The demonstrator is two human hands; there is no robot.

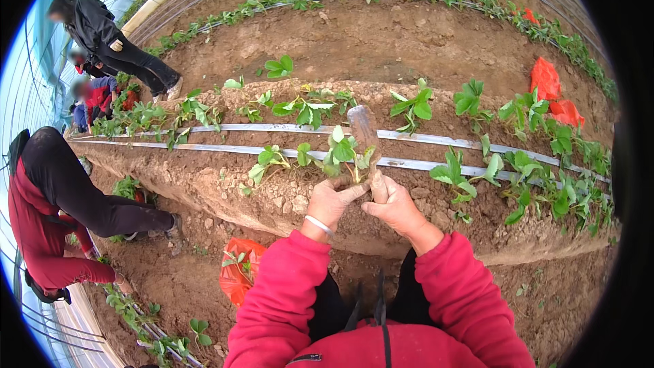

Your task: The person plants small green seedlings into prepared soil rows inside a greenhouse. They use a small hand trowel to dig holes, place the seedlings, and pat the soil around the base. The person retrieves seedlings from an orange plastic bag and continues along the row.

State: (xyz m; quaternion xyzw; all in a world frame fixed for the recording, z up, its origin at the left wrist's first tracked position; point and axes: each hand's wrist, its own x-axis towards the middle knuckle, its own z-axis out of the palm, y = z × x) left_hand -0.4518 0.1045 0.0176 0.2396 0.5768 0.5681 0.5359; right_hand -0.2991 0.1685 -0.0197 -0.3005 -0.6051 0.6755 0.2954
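My left hand [329,202], with a white band at the wrist, pinches the base of a young strawberry plant [347,152] above the raised soil bed [276,194]. Soil-stained fingers of my right hand [398,207] close around the handle of a small hand trowel [364,128]. Its flat, dirt-smeared blade points away from me, across the grey drip tapes. Both hands nearly touch each other, and the fingers hide the plant's roots. Just left of the held plant, another strawberry plant [270,158] grows beside the near drip tape [245,150].
An orange-red plastic bag [242,271] with seedlings lies in the furrow by my left sleeve. More red bags [545,79] rest at the far right. To my left a person in red [46,214] bends over another row. Someone in black [122,43] stands beyond the bed.
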